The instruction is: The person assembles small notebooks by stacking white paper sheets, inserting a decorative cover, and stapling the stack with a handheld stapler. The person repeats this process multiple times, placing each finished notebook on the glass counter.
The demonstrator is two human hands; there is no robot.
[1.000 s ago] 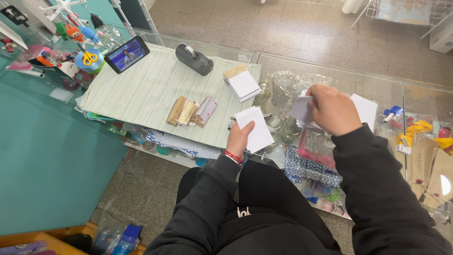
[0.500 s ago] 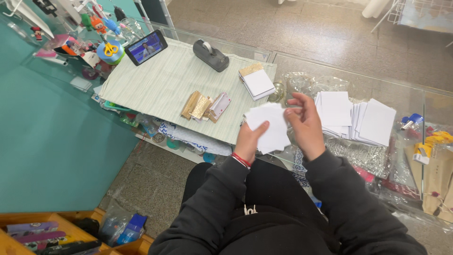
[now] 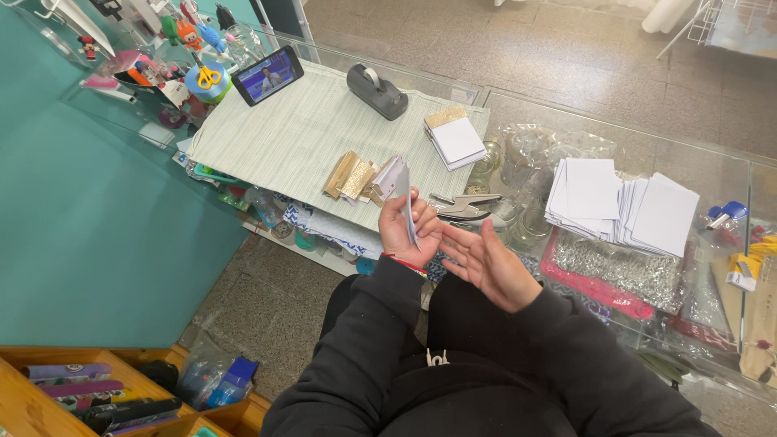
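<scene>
My left hand (image 3: 405, 231) holds a folded white paper sheet (image 3: 402, 190) upright, edge-on to the camera, above the front edge of the glass counter. My right hand (image 3: 486, 263) is flat and open beside it, palm toward the paper, fingers close to the left hand. Just past the paper lie small gold and pale folded packets (image 3: 352, 174) on a striped green mat (image 3: 299, 129). A pair of metal tongs or scissors (image 3: 465, 206) lies on the glass behind my hands.
Stacks of white paper sheets (image 3: 623, 206) sit at the right on the glass counter (image 3: 728, 162). A tape dispenser (image 3: 376, 91), a small notepad stack (image 3: 455, 142) and a phone (image 3: 269, 75) playing video rest on the mat. Toys and scissors crowd the far left.
The paper was flat and wide between both hands; now it is folded narrow in the left hand. The right hand has let go and opened. The view shifted closer.
</scene>
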